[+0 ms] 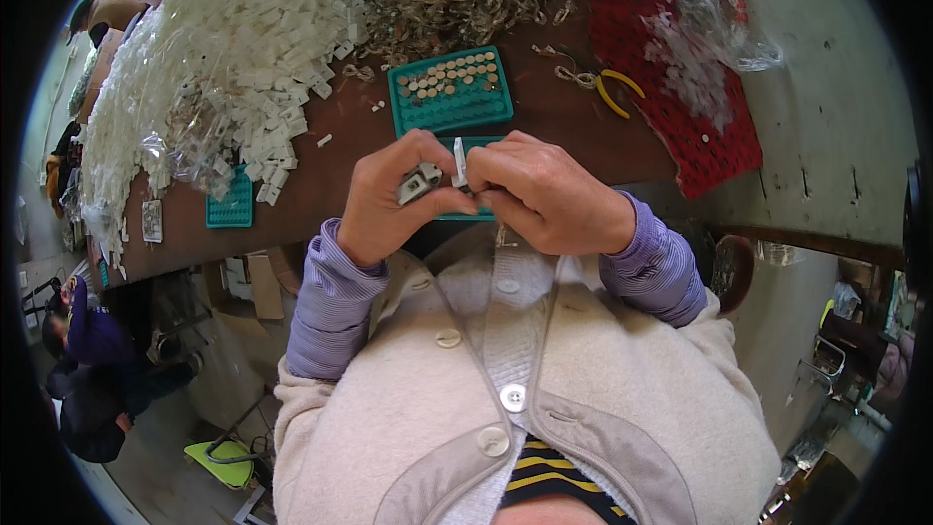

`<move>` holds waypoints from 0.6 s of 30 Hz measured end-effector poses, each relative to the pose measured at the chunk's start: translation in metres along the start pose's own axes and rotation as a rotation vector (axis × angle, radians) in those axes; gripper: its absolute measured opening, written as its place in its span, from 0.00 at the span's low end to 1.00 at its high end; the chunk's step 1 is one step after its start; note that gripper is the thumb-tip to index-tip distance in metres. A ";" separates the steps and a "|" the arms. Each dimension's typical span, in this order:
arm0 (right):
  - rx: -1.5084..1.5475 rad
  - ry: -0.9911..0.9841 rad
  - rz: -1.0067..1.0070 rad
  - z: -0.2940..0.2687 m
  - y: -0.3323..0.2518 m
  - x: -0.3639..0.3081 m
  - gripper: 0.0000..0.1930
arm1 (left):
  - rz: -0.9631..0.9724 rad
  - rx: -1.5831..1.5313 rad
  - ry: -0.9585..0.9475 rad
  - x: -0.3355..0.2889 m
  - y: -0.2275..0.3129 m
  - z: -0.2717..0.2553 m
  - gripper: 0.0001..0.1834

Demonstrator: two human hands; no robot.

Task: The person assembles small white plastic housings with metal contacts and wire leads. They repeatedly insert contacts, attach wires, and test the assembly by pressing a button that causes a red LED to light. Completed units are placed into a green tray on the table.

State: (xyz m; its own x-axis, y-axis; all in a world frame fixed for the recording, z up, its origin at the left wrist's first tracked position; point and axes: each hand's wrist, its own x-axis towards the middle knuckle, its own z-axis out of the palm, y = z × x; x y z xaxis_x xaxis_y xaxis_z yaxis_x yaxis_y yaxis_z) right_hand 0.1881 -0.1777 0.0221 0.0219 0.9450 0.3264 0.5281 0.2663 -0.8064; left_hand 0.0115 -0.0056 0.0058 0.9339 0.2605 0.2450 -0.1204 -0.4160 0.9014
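Observation:
My left hand (387, 192) is closed around a small grey-white plastic housing (418, 184) with an opening in its end. Beside it, a thin white plastic piece (460, 160) stands upright between my two hands. My right hand (556, 191) has its fingers pinched together against that white piece; whatever else lies inside the pinch is hidden. Both hands meet above a teal tray (483, 142), which they mostly cover. Just beyond is another teal tray (452, 120) with rows of pockets, several holding round beige discs (449, 76).
A large heap of white plastic housings (243, 49) covers the table's left. Tangled wired parts (457, 5) lie at the back. To the right are yellow-handled pliers (619, 94) and a red dotted cloth (717, 141) bearing clear plastic pieces (688, 63). A small teal tray (229, 202) sits left.

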 end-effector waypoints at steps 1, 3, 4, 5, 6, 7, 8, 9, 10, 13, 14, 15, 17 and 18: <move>-0.017 -0.008 -0.010 -0.001 0.001 -0.002 0.05 | 0.005 0.006 0.016 0.000 0.000 0.003 0.20; -0.100 0.033 -0.044 -0.001 0.002 -0.004 0.07 | -0.003 0.033 0.035 0.000 0.002 0.009 0.18; -0.165 0.080 -0.065 0.000 0.002 -0.005 0.07 | -0.001 0.054 0.100 -0.001 0.004 0.013 0.16; -0.236 0.121 -0.082 0.002 0.001 -0.005 0.07 | 0.000 0.076 0.167 -0.002 0.005 0.019 0.14; -0.290 0.205 -0.080 0.004 0.001 -0.004 0.08 | -0.001 0.103 0.233 -0.003 0.007 0.024 0.12; -0.349 0.285 -0.076 0.008 0.001 -0.003 0.08 | -0.125 -0.016 0.280 -0.006 0.010 0.028 0.11; -0.411 0.359 -0.068 0.013 0.001 -0.002 0.09 | -0.251 -0.130 0.324 -0.011 0.014 0.031 0.10; -0.416 0.400 -0.064 0.018 0.001 -0.001 0.09 | -0.373 -0.246 0.370 -0.014 0.017 0.033 0.10; -0.425 0.436 -0.054 0.022 0.001 0.000 0.09 | -0.399 -0.318 0.388 -0.016 0.018 0.033 0.10; -0.387 0.479 -0.017 0.034 0.004 0.002 0.10 | -0.473 -0.555 0.427 -0.022 0.018 0.031 0.10; -0.367 0.480 0.005 0.037 0.005 0.001 0.10 | -0.509 -0.647 0.427 -0.023 0.017 0.029 0.10; -0.350 0.474 0.019 0.040 0.006 0.001 0.10 | -0.516 -0.742 0.427 -0.024 0.015 0.028 0.10; -0.322 0.479 0.043 0.043 0.007 0.000 0.10 | -0.552 -0.827 0.410 -0.024 0.012 0.028 0.10; -0.350 0.488 0.016 0.043 0.008 0.000 0.10 | -0.557 -0.871 0.401 -0.024 0.010 0.029 0.10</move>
State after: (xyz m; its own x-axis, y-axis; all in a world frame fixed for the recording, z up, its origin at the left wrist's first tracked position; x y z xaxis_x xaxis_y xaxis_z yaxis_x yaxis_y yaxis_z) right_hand 0.1562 -0.1675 -0.0055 0.3754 0.7298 0.5714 0.7709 0.0964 -0.6296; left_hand -0.0024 -0.0416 -0.0014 0.7733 0.5493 -0.3167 -0.0604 0.5610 0.8256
